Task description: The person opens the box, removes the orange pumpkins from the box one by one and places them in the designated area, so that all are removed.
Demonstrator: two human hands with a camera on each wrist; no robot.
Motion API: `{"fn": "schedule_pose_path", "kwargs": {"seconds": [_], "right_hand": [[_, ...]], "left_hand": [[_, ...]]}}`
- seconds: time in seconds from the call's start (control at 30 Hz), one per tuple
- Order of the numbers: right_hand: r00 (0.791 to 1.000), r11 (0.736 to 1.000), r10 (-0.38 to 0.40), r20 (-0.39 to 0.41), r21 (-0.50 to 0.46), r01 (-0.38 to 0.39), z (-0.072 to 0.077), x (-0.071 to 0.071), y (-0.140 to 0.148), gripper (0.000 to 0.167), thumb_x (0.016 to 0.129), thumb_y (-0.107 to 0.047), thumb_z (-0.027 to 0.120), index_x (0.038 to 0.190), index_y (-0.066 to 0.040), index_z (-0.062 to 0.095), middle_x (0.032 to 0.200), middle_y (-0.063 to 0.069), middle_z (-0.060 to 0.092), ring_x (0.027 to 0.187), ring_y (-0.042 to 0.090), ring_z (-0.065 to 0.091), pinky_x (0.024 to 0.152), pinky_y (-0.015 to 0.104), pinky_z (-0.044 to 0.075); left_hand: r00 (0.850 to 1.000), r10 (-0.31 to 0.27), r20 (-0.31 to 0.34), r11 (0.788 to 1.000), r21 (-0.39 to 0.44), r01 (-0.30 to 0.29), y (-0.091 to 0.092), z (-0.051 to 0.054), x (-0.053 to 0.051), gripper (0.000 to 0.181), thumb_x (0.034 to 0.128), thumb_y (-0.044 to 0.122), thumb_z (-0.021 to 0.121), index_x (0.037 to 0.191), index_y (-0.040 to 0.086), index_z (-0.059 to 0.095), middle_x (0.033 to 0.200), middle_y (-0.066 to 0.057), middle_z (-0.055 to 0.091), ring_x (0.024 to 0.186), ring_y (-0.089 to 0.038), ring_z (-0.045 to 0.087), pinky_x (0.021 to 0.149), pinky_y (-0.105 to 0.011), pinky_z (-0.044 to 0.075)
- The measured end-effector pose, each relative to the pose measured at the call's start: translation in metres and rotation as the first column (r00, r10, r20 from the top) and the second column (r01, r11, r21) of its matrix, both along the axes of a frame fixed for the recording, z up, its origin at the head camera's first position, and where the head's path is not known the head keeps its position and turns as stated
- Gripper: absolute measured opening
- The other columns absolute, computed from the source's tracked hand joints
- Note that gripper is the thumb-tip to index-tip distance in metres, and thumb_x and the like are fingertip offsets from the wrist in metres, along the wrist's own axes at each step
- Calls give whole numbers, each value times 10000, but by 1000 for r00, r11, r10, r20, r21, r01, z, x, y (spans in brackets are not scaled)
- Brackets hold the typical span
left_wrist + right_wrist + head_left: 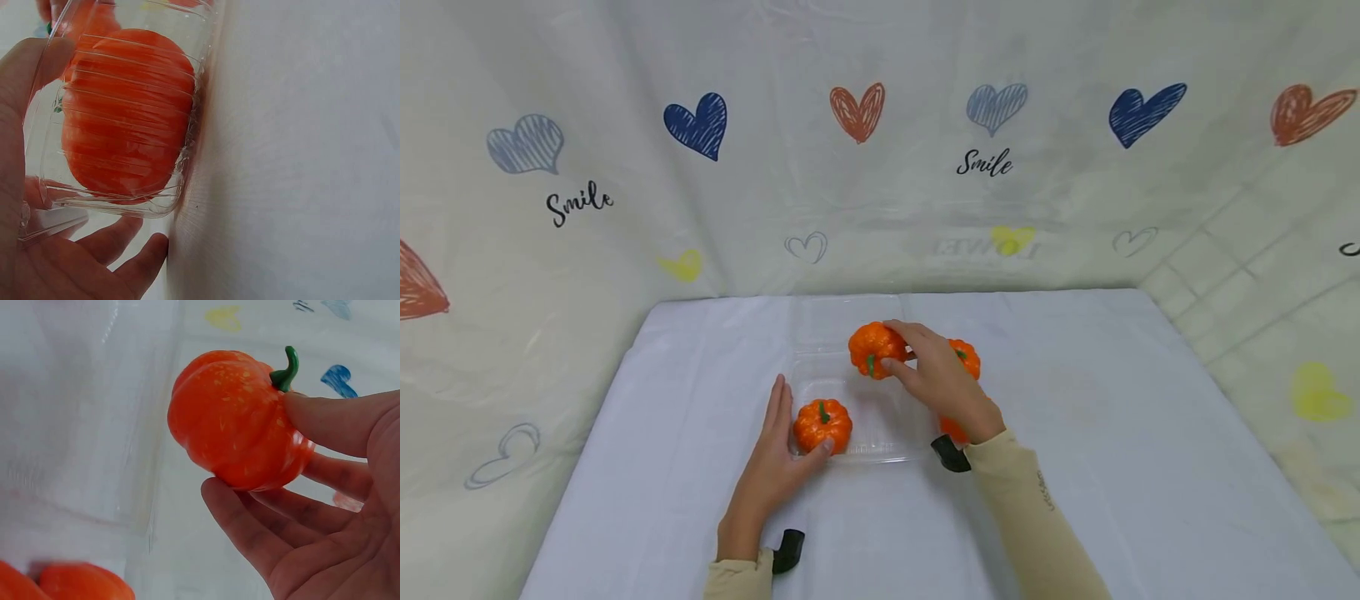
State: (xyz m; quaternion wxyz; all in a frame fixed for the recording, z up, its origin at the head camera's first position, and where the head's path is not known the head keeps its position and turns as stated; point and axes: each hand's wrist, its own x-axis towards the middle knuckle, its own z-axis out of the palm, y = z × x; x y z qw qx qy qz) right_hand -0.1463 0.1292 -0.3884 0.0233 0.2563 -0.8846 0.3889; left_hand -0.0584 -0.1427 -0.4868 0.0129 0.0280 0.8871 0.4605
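Observation:
A clear plastic clamshell container (883, 425) lies on the table with its lid (842, 321) folded back behind it. One small orange toy pumpkin (822, 423) with a green stem sits in its near left corner. My left hand (777, 467) rests at that corner, straight fingers along the left side and thumb over the front edge; the left wrist view shows the pumpkin (128, 115) through the ribbed wall. Above the container, my right hand (946, 379) holds another toy pumpkin (234, 422) between thumb and fingers, its stem beside the thumb.
Right of the container, partly hidden by my right hand and wrist, are two more toy pumpkins, one farther back (967, 357) and one nearer (953, 431). A white cloth (1120, 433) covers the table. Behind it hangs a curtain (910, 200) printed with hearts.

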Motion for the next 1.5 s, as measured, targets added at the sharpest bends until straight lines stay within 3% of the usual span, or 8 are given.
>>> {"fn": "schedule_pose_path", "kwargs": {"seconds": [0.47, 0.73, 0.9, 1.13, 1.5], "right_hand": [[994, 988, -103, 22, -115, 105, 6, -1, 42, 560, 1014, -96, 750, 1519, 18, 537, 1387, 159, 631, 1207, 314, 636, 1004, 474, 579], [982, 974, -191, -12, -128, 188, 2, -1, 67, 536, 1028, -111, 735, 1502, 42, 538, 1396, 189, 625, 1212, 365, 642, 990, 516, 582], [957, 949, -289, -14, -135, 285, -3, 1, 79, 555, 1042, -147, 725, 1510, 67, 516, 1407, 224, 616, 1213, 401, 643, 983, 545, 580], [909, 910, -406, -100, -137, 391, -14, 3, 93, 552, 1051, -140, 707, 1494, 111, 494, 1398, 294, 573, 1135, 465, 679, 933, 581, 592], [843, 838, -537, -33, -138, 528, -33, 10, 119, 591, 1087, -239, 658, 1504, 133, 468, 1415, 322, 545, 1154, 494, 669, 974, 582, 570]], "left_hand": [[1000, -1, -3, 1000, -3, 1, 0, -1, 0, 1166, 919, 602, 756, 1731, 95, 90, 1787, 89, -66, 1639, -301, 100, 1211, -644, 257], [1000, -8, -14, 1000, 10, 8, -1, -3, 0, 1161, 920, 578, 762, 1730, 91, 88, 1788, 80, -61, 1640, -302, 91, 1212, -642, 258], [1000, -8, -17, 1000, 19, 9, -1, -2, 0, 1160, 920, 560, 770, 1730, 89, 86, 1789, 77, -57, 1638, -306, 108, 1215, -637, 261], [999, -17, -35, 999, 28, 18, -2, -3, 0, 1151, 934, 558, 766, 1727, 77, 85, 1791, 69, -56, 1634, -309, 123, 1230, -611, 264], [999, -14, -39, 1000, 22, 15, -2, -1, 1, 1144, 935, 568, 758, 1727, 75, 96, 1798, 41, -41, 1633, -311, 129, 1224, -630, 261]]}}
